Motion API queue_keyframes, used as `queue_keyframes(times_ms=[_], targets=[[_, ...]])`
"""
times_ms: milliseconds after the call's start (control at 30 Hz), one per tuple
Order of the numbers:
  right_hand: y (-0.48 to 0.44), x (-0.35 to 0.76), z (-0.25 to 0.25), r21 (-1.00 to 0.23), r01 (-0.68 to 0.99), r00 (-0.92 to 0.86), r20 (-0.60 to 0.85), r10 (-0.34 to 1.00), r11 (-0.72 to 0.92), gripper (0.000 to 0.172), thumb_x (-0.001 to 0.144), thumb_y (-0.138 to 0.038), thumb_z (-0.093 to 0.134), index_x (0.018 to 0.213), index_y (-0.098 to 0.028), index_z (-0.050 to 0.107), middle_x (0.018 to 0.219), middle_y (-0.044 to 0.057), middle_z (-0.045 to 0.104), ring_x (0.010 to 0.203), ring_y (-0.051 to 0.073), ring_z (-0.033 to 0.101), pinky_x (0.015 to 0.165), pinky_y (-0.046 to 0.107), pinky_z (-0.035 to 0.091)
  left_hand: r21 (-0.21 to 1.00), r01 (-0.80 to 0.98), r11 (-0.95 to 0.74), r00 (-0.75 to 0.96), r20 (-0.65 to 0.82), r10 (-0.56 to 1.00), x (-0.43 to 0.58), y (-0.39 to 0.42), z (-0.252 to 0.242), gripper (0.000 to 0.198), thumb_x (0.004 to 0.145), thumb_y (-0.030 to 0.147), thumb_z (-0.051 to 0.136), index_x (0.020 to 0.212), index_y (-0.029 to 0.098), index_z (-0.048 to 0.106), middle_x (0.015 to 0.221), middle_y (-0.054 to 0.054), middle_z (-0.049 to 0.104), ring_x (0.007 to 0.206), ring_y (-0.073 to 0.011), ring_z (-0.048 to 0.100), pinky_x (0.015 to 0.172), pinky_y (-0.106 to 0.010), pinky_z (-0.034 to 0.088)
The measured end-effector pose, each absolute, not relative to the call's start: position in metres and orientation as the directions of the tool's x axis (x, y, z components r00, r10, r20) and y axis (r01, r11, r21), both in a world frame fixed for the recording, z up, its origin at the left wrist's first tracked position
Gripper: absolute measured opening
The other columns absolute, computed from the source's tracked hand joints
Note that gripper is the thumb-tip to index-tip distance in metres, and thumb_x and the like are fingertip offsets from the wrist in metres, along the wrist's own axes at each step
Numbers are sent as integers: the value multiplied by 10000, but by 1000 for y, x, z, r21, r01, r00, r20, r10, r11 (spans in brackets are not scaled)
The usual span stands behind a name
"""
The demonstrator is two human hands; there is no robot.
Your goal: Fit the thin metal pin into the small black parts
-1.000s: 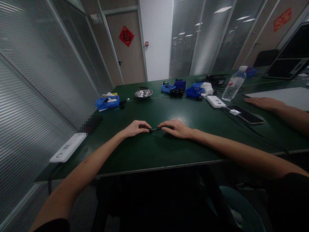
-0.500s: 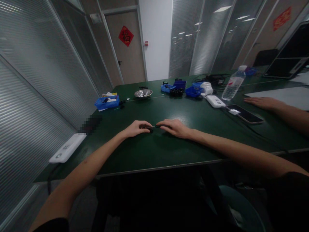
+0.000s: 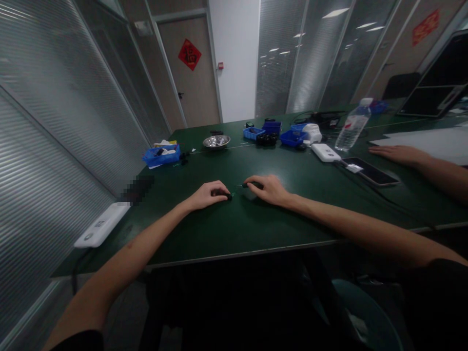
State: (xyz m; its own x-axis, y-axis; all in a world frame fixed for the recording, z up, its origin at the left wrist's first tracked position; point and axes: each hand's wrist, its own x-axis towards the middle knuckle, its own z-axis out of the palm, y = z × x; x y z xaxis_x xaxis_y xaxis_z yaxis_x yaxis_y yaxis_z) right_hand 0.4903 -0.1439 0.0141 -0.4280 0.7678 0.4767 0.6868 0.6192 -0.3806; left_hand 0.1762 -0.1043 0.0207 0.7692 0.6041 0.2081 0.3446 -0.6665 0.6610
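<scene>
My left hand [image 3: 212,194] rests low over the green table [image 3: 204,234], its thumb and fingers closed on a small black part [image 3: 229,197]. Most of that part is covered by the fingers, so its kind does not show. To the right, my right hand [image 3: 268,188] grips a small screwdriver [image 3: 245,185] by its dark handle. The thin metal shaft points left and stands a little apart from the black part. A few tiny pale-green specks [image 3: 233,194] show beside the left fingertips.
Behind the hands are a metal bowl [image 3: 217,142], a blue tray [image 3: 162,156] and more blue bins [image 3: 292,138]. At right lie a power bank [image 3: 325,153], a phone [image 3: 370,171], a water bottle [image 3: 353,126] and another person's hand [image 3: 400,154]. A white device [image 3: 102,225] lies at left.
My right hand has drawn the screwdriver back to the right and slightly up, so its shaft is clear of the black part. The left hand has hardly moved.
</scene>
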Motion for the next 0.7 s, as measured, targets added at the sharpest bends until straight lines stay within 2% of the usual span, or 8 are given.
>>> queue_keyframes(times_ms=[67, 167, 267, 467, 700], targets=[[-143, 490, 14, -387, 695, -415, 472, 778, 606, 348, 1055, -417, 539, 1198, -211, 781, 881, 41, 797, 631, 165, 646, 643, 293, 427, 641, 325, -696, 776, 239, 583, 181, -110, 21, 261, 998, 408, 693, 1167, 225, 771, 1275, -102, 690, 1079, -231, 644, 853, -344, 509], [-144, 490, 14, -383, 699, -416, 469, 779, 604, 348, 1055, -423, 538, 1194, -216, 781, 903, 45, 800, 656, 170, 656, 660, 297, 437, 612, 303, -730, 791, 265, 551, 187, -118, 22, 240, 1008, 364, 682, 1203, 243, 748, 1344, -98, 688, 1243, -261, 615, 1012, -407, 507], [-144, 490, 14, -382, 696, -425, 463, 778, 607, 351, 1059, -423, 537, 1208, -214, 777, 902, 42, 799, 659, 167, 657, 657, 294, 434, 578, 307, -756, 802, 271, 532, 189, -120, 22, 266, 1025, 328, 651, 1269, 246, 721, 1326, -92, 704, 1253, -250, 626, 1099, -432, 478], [-144, 491, 14, -385, 695, -426, 459, 779, 607, 339, 1056, -416, 548, 1214, -224, 778, 892, 32, 794, 650, 160, 647, 658, 289, 431, 514, 413, -752, 763, 256, 593, 180, -109, 22, 253, 1013, 324, 633, 1231, 220, 707, 1236, -93, 714, 1134, -250, 666, 1006, -406, 526], [-144, 491, 14, -369, 690, -449, 456, 769, 622, 356, 1067, -429, 535, 1228, -212, 768, 879, 34, 785, 644, 154, 636, 651, 287, 427, 337, 706, -622, 601, 178, 779, 150, -88, 28, 299, 998, 393, 617, 1216, 201, 688, 1249, -123, 709, 1153, -305, 658, 1003, -441, 518]])
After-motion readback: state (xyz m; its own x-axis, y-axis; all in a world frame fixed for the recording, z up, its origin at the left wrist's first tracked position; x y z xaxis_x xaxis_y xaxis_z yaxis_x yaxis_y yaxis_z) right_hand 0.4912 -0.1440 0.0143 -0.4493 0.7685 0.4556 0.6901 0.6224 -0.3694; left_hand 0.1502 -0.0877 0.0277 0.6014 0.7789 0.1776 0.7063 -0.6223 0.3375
